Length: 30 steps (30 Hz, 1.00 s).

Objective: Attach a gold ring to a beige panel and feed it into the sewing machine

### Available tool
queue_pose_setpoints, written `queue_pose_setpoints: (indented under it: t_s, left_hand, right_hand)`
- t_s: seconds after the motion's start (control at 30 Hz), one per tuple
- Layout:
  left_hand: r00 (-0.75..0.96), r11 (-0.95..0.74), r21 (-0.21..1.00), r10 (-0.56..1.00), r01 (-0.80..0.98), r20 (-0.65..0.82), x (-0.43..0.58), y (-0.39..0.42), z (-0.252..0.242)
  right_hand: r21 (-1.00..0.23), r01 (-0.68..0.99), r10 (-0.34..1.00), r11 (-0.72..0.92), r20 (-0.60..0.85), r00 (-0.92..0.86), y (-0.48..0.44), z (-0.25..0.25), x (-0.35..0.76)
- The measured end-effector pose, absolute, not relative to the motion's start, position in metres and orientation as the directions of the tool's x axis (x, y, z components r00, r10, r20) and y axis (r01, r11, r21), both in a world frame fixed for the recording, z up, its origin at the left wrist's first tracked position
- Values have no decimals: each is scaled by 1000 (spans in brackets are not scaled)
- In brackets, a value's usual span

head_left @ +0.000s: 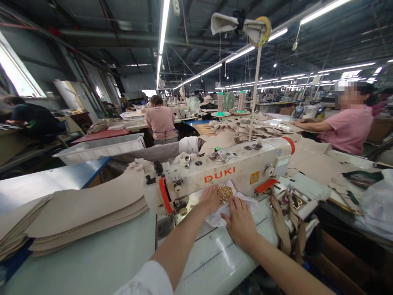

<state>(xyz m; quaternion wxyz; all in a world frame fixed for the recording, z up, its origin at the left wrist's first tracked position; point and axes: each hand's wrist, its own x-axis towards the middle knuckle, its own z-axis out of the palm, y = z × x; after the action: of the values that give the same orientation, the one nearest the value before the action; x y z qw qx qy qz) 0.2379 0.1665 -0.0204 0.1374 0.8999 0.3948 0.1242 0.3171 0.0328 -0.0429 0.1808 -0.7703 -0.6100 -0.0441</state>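
Note:
My left hand (209, 198) rests under the arm of a white sewing machine (233, 170), its fingers curled into a clear plastic bag (242, 200) holding small gold metal pieces (225, 192). My right hand (241, 221) lies flat on the near side of the same bag, fingers stretched toward the gold pieces. The bag sits on the white machine table (123, 254).
Stacks of beige cut material (80, 213) lie at the left. Strap pieces (284, 221) and metal fittings sit at the right of the machine. A person in pink (350, 123) works at the right; another sits with their back turned (161, 121) ahead. Thread cones (229, 102) stand behind.

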Motion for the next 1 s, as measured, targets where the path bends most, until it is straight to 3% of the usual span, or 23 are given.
queue_pose_setpoints:
  t_s: [0.17, 0.27, 0.37, 0.43, 0.57, 0.77, 1.0]
  left_hand:
    - [543, -587, 350, 809, 730, 226, 215, 124, -12]
    - [508, -591, 295, 802, 751, 314, 182, 87, -30]
    - [583, -676, 187, 720, 713, 378, 154, 65, -54]
    - [641, -708, 158, 696, 688, 325, 147, 61, -62]
    - [653, -664, 212, 747, 717, 128, 154, 61, -49]
    - [657, -661, 212, 747, 719, 102, 146, 45, -27]
    - [607, -676, 328, 737, 660, 297, 26, -14, 2]
  right_hand:
    - [-255, 966, 905, -50, 398, 152, 20, -46, 324]
    - [-288, 945, 878, 153, 479, 4, 13, -42, 319]
    - [-319, 871, 845, 373, 506, -176, 15, -34, 304]
    - [-344, 832, 845, 436, 476, -246, 20, -32, 293]
    - [-354, 845, 883, 400, 396, -252, 30, -42, 286]
    - [-153, 865, 726, 478, 622, -291, 37, -80, 300]
    - [214, 747, 379, 629, 754, -536, 33, -76, 312]
